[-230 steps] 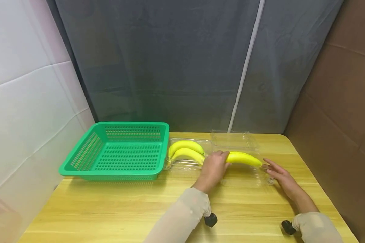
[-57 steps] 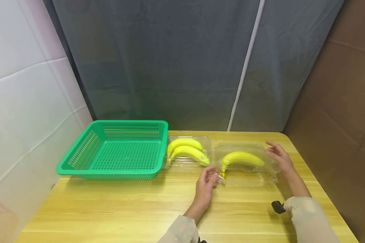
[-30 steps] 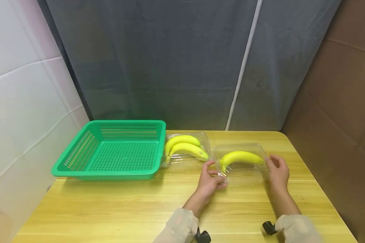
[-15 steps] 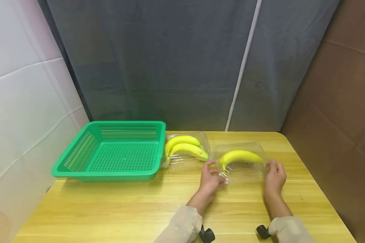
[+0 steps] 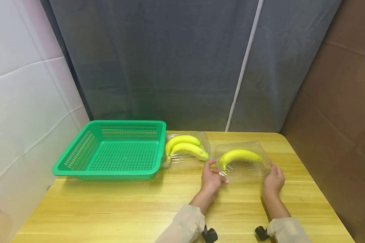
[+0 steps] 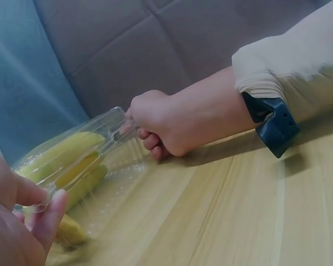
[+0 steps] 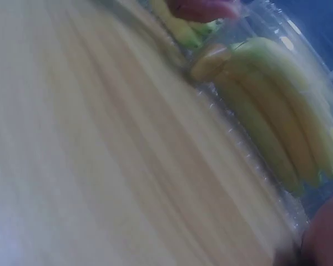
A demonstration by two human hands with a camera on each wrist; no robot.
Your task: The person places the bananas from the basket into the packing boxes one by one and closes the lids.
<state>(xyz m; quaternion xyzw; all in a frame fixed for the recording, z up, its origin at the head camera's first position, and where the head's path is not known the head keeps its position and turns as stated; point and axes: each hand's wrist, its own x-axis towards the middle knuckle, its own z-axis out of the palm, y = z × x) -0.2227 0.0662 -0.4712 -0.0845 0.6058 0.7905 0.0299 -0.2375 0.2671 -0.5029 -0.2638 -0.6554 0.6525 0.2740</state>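
Observation:
A clear plastic clamshell box (image 5: 246, 173) with bananas (image 5: 240, 156) inside lies on the table, its lid down over them. My left hand (image 5: 211, 177) pinches its front left corner between thumb and fingers, clearly seen in the left wrist view, where the left hand (image 6: 22, 210) is at lower left. At the front right corner, my right hand (image 5: 273, 180) grips the edge with curled fingers; the left wrist view shows this right hand (image 6: 155, 122) too. In the right wrist view several bananas (image 7: 277, 111) lie side by side under the plastic.
Just left of the held box is a second clear clamshell box (image 5: 204, 139) with bananas (image 5: 185, 148) in it. A green slotted basket (image 5: 109, 173) stands farther left on the wooden table (image 5: 124, 209). A grey curtain (image 5: 170, 67) hangs behind.
Earlier my left hand held bananas over the box and its lid stood back; now the lid covers them. My right hand has come down from the right side to the front right corner.

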